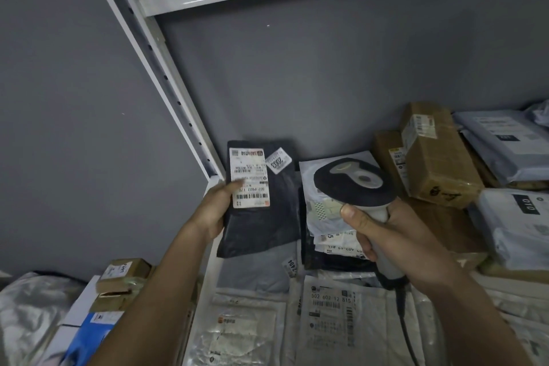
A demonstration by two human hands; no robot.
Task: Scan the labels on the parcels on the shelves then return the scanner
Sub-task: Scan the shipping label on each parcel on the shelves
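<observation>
My left hand (215, 208) grips a flat black parcel (267, 217) by its left edge and holds it upright above the shelf, thumb on its white shipping label (250, 178). A small white sticker (278, 161) sits at the parcel's top right. My right hand (386, 235) grips the pale handle of a barcode scanner (353, 180), whose black head is level with the parcel and just to its right. A dark cable (404, 315) hangs from the handle.
Flat plastic parcels (326, 309) with labels cover the shelf below. Brown cardboard boxes (433, 151) and grey mailer bags (511, 145) are stacked at the right. A white shelf upright (166, 74) runs diagonally at left, with small boxes (121, 276) beyond it.
</observation>
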